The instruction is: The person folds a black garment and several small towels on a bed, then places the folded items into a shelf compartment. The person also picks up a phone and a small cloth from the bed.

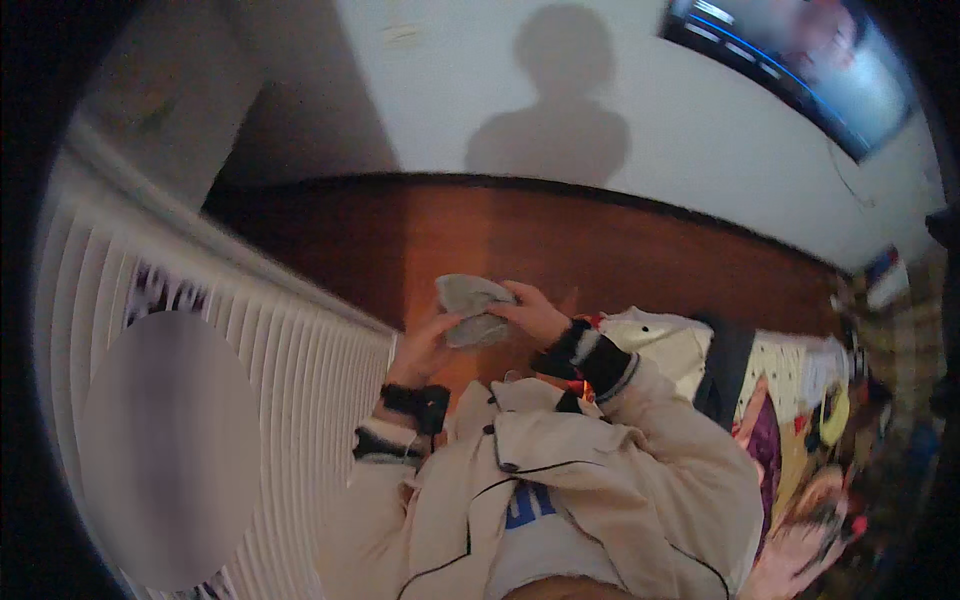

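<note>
A small grey folded cloth (pixel 474 330), which looks like a sock or a pair of socks, is held up in front of my chest. My left hand (pixel 424 347) grips its lower left side. On the right edge, the thumb and fingers of my right hand (pixel 536 314) pinch the fabric. The cloth bunches in the middle between both hands. Just right of my right sleeve lies a cream garment (pixel 655 345), with a dark garment (pixel 722 372) beside it.
A white slatted panel (pixel 300 400) runs along my left. Brown wooden floor (pixel 580 240) reaches the pale wall (pixel 430 110), where a lit screen (pixel 800 65) hangs at upper right. Dotted cream cloth (pixel 775 362), a purple cloth (pixel 763 440) and mixed clutter lie to my right.
</note>
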Motion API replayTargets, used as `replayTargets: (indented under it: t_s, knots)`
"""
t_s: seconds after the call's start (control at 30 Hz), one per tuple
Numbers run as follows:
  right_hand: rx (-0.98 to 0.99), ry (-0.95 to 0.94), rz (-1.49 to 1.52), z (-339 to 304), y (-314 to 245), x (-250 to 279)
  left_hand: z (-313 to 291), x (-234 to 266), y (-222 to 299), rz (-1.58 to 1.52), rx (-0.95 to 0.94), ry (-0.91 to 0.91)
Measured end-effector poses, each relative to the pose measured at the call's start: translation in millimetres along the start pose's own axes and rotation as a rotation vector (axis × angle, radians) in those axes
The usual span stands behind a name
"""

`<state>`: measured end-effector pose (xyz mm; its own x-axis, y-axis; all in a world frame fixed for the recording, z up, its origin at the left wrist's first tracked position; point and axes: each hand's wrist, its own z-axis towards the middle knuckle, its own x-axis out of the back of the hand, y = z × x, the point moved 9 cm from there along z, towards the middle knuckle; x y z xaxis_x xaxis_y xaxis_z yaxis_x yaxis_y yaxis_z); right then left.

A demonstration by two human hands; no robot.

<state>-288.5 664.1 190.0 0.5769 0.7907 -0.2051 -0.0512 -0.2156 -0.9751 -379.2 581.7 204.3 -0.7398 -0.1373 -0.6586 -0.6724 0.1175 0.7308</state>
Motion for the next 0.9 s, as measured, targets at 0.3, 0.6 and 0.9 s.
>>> replayTargets:
  t_s: [0.3,0.6,0.9]
  knots:
    - [-0.083,-0.037,0.208,168,-29,27,118,83,67,-0.056,0.052,0.221]
    - [-0.103,-0.063,0.418,391,-62,23,242,175,260,0.490,-0.331,0.079]
    - [-0.211,-0.107,0.403,510,-34,-15,247,271,329,0.423,-0.433,0.313]
